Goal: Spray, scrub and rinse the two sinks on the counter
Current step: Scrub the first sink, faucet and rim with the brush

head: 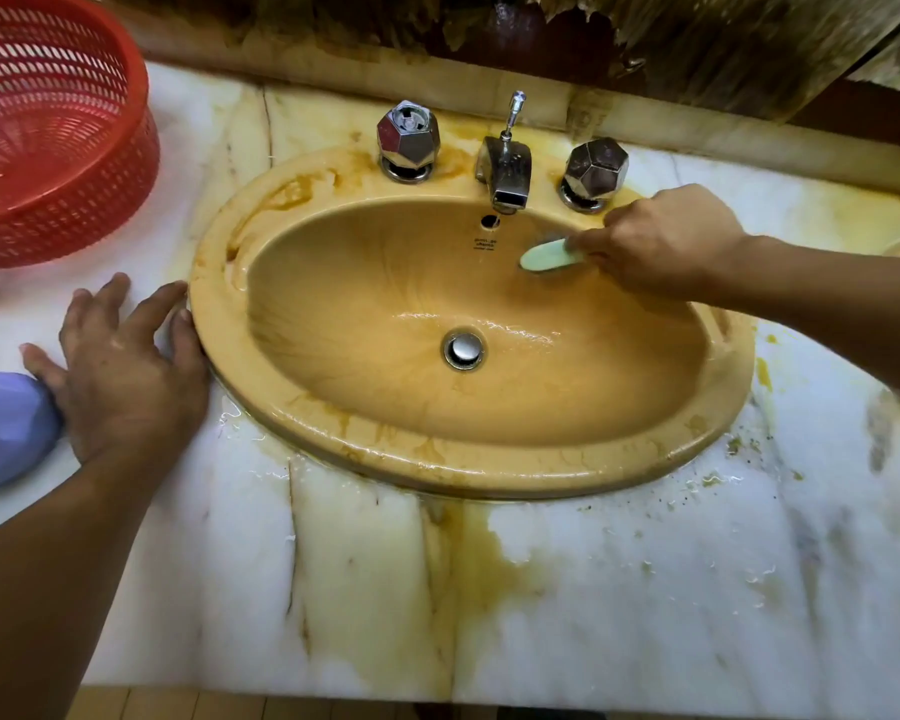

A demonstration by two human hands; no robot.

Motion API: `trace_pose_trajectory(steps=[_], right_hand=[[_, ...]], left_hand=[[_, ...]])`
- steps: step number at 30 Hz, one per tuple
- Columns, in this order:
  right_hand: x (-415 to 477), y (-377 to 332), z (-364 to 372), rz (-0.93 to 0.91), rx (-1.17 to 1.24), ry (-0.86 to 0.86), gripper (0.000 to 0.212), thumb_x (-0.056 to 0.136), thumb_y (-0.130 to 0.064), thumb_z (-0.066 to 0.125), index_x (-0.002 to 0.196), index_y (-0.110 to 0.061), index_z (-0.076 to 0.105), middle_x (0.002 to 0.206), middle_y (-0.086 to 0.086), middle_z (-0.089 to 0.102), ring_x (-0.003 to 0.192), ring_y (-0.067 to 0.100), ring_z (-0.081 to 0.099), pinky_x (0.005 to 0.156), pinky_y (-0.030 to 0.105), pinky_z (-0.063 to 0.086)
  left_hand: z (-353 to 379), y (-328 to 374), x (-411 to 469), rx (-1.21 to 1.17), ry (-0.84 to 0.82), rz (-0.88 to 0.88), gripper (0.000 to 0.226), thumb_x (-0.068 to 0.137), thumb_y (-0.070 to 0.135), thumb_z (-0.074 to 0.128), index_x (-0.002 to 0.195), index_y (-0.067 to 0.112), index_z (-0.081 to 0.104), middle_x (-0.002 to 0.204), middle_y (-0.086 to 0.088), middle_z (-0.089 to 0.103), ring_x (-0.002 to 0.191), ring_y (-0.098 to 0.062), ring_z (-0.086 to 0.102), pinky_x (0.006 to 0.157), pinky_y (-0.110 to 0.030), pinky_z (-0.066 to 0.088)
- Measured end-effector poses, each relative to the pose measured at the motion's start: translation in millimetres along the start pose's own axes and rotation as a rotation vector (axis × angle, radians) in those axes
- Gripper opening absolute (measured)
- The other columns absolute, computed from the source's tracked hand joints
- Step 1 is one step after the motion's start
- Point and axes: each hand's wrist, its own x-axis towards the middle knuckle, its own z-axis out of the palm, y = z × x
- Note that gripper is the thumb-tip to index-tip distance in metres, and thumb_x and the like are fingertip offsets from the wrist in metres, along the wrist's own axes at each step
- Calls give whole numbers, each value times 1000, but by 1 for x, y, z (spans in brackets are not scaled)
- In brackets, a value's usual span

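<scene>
Right hand (661, 246): fingers curled round a pale green brush (546, 254), its head pressed to the sink's (489, 470) back wall just below the faucet (507, 171). This is likely the scrub step, working under the spout. Left hand (126, 371): flat on the marble counter (645, 589), fingers spread wide and holding nothing, fingertips touching the sink's left rim, probably a brace for the reach. The sink is an ochre oval set into the counter mid-frame, wet and glossy, with brown streaks on rim and basin. The chrome drain (462, 349) is at centre. No water runs from the spout.
</scene>
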Motion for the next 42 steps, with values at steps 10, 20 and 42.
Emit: trace_pose_trajectory(steps=[10,20,42], right_hand=[[-42,10,-15,45,212,-674,19,97,-45,59,107,-43,75,95,-15,69,92,13,63,73,31,56],[-14,-37,6,-77,324,-746,19,99,-47,59,112,-48,73,121,-7,68,108,21,64,89,39,57],[-38,19,-32,21,0,-770,20,98,-44,58,106,-39,76,103,-12,72,95,11,65,73,24,54]], left_hand=[[-1,1,-1,-22,-9,-21,45,103,50,37,139,36,60,157,-9,44,151,-34,25,118,-70,23],[0,1,-1,-1,10,7,45,104,50,36,138,35,60,156,-12,45,149,-37,27,117,-72,22],[1,-1,1,-6,8,1,44,104,50,35,137,35,61,156,-11,45,149,-35,28,117,-71,23]])
